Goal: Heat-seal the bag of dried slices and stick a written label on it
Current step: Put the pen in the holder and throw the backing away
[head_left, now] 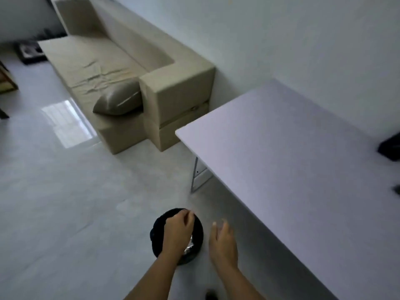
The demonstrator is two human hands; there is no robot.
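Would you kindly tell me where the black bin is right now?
In the head view, the black bin sits on the floor at bottom centre, under the left hand, just left of the white table.

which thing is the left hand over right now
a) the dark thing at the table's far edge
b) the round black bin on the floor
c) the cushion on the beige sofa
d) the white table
b: the left hand is above the round black bin on the floor, short of the white table.
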